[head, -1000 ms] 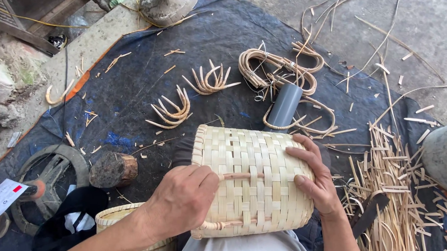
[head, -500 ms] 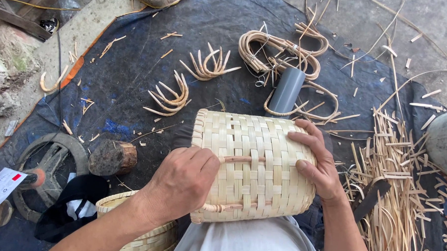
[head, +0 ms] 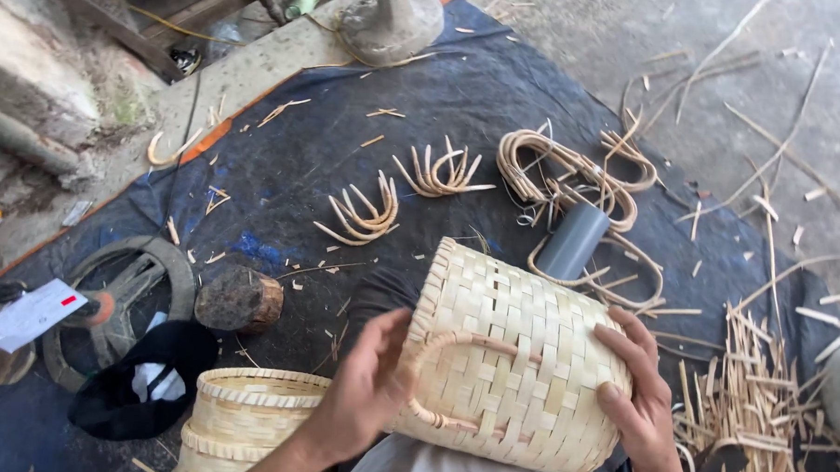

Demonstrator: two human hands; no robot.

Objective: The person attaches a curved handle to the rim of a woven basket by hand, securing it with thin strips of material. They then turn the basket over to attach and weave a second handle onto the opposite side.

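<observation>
A pale woven bamboo basket (head: pixel 518 346) lies tilted on my lap with its rim toward the upper left. A curved cane handle (head: pixel 453 344) is threaded into its side. My left hand (head: pixel 363 388) grips the basket at its rim edge, next to the handle loop. My right hand (head: pixel 633 397) is spread against the basket's bottom end, steadying it.
A dark tarp (head: pixel 302 157) covers the ground. On it lie bent cane handle pieces (head: pixel 360 215), cane coils (head: pixel 571 171), a grey pipe section (head: pixel 573 241), a wood block (head: pixel 239 299) and stacked woven baskets (head: pixel 246 411). Bamboo strips (head: pixel 758 406) are heaped at the right.
The basket has turned, so the handle loop now stands out from its side. My left hand has slid off the woven wall to the rim edge.
</observation>
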